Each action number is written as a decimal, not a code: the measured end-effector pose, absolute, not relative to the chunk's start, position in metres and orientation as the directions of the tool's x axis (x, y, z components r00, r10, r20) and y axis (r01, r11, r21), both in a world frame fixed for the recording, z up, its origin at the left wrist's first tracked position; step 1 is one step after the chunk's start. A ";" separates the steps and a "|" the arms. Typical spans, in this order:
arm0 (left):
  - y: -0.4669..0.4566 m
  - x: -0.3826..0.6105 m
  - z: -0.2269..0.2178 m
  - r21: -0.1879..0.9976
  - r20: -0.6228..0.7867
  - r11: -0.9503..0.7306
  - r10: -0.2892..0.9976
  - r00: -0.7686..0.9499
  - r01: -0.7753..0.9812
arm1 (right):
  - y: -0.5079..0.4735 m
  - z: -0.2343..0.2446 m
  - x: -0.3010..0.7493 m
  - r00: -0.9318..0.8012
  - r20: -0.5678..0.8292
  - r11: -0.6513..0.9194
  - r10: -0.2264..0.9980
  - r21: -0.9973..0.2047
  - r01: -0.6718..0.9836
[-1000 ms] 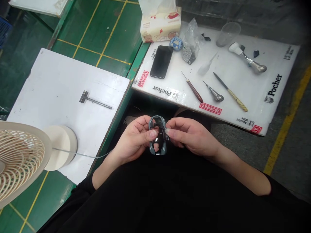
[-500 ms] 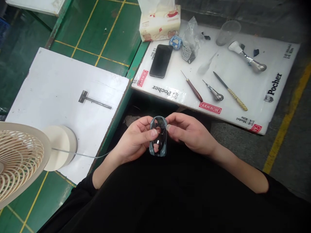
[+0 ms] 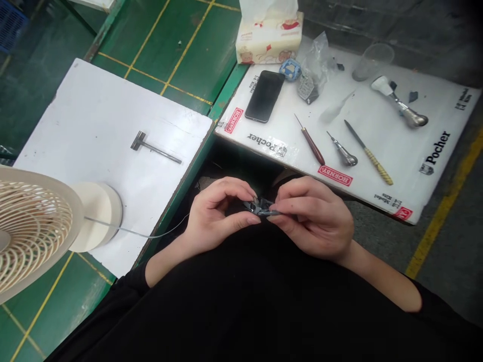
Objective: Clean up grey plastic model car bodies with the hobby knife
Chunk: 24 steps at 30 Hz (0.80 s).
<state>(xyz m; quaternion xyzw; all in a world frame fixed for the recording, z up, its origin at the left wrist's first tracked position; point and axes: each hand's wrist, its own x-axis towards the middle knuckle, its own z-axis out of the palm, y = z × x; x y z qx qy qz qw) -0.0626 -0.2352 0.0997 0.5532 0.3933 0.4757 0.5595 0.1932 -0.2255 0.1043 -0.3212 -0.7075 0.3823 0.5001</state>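
Note:
Between my two hands, close to my body, is a small grey-blue and black model car body (image 3: 260,207), turned edge-on and partly covered by fingers. My left hand (image 3: 222,208) pinches one end between thumb and fingertips. At the other end, the thumb and fingers of my right hand (image 3: 313,213) are closed on it. Beyond them on the board lie a brown-handled awl (image 3: 312,146), a short metal-handled awl (image 3: 342,151) and a file with a yellow striped handle (image 3: 372,156).
Also on the white printed board (image 3: 294,151) are a phone (image 3: 264,95), a tissue pack (image 3: 269,42), a plastic bag (image 3: 313,70), a clear cup (image 3: 373,60) and a metal-handled tool (image 3: 402,103). To the left stand a fan (image 3: 33,231) and a T-shaped black tool (image 3: 154,147) on a white sheet.
The car body has turned from showing its open inside to edge-on. My right hand has closed further around its end. The whole view has shifted slightly.

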 end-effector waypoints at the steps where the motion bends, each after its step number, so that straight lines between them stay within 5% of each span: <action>1: -0.235 -0.063 0.100 0.993 0.103 -0.085 0.967 0.234 -0.088 | -0.225 0.105 0.193 -0.302 0.493 0.535 0.816 -0.842 0.072; 12: -0.234 -0.065 0.093 0.967 0.230 -0.193 0.942 0.244 -0.165 | -0.221 0.102 0.192 -0.364 0.603 0.678 0.710 -0.724 0.124; 16: -0.237 -0.065 0.093 0.975 0.113 -0.058 0.961 0.252 -0.215 | -0.222 0.102 0.191 -0.341 0.579 0.648 0.741 -0.749 0.139; 20: -0.238 -0.066 0.091 0.873 -0.155 0.306 0.913 0.377 -0.381 | -0.224 0.101 0.186 -0.186 0.387 0.415 0.903 -0.897 0.150; 24: -0.236 -0.064 0.092 0.712 -0.386 0.581 0.793 0.471 -0.394 | -0.221 0.094 0.182 -0.165 -0.017 -0.031 0.986 -0.996 -0.079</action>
